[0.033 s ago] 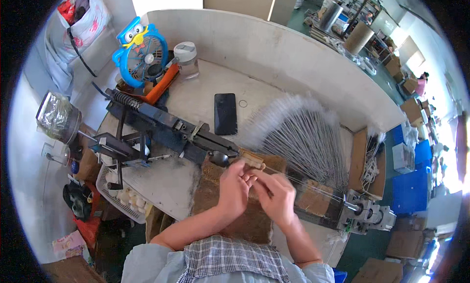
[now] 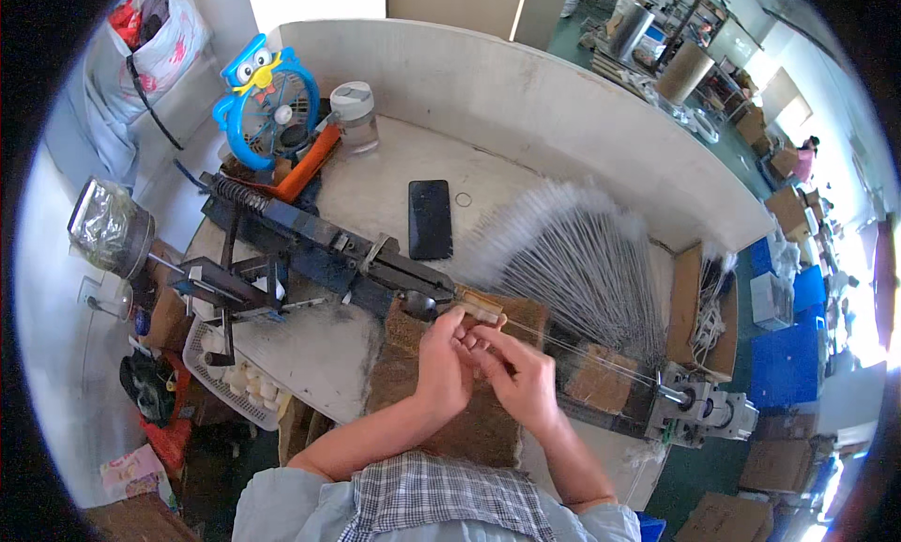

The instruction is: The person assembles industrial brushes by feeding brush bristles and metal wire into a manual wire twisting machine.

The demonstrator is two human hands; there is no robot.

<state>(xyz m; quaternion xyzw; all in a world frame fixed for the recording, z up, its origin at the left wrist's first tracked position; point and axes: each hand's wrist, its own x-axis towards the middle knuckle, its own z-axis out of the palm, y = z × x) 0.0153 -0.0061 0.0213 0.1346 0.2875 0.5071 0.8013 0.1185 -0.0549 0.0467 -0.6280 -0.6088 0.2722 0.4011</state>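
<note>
My left hand and my right hand meet in front of the black clamp-like machine. Both have their fingers pinched together, fingertips nearly touching. Whatever they hold is hidden by the fingers. Just beyond them is a small light-brown wooden piece, close to the machine's jaw end. Thin, taut wires run from near my right hand to a metal spindle at the right. Brown cloth lies beneath my hands.
Behind my right hand, a fan of wire-stemmed brushes with white bristly ends covers the table. A black phone lies farther back. At left stand a blue fan, a lidded jar and a white basket. A curved partition borders the table.
My right hand has shifted slightly left, and its fingers have closed in nearer to my left hand. The rest of the bench looks the same apart from a slight shift of view.
</note>
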